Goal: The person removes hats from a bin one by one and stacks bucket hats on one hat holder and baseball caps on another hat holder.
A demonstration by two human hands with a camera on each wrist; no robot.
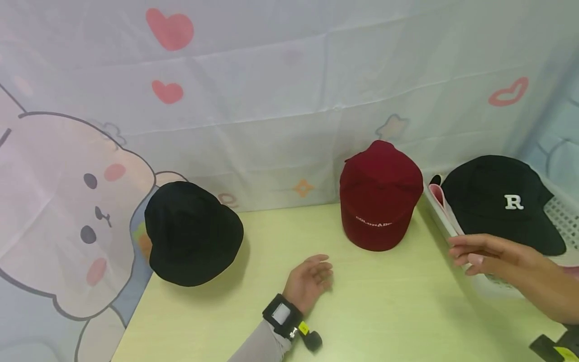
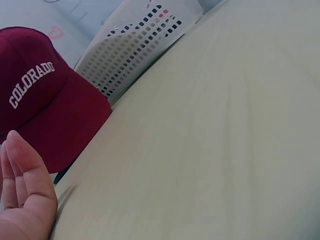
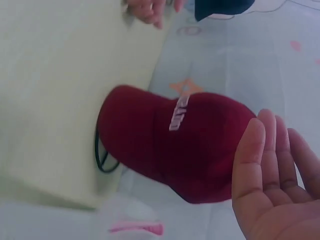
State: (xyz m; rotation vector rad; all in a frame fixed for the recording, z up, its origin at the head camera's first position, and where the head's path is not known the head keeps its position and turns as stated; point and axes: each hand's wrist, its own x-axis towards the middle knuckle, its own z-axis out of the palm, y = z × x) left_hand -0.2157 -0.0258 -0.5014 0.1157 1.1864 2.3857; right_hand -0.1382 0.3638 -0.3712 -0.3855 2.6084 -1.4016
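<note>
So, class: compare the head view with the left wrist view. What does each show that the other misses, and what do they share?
Only the head view shows the plain black cap, the black cap with an R in the basket, the right hand and the cartoon backdrop. Only the left wrist view makes the word COLORADO easy to read. Both show the red cap, the open left hand, the white basket and the pale green table.
</note>
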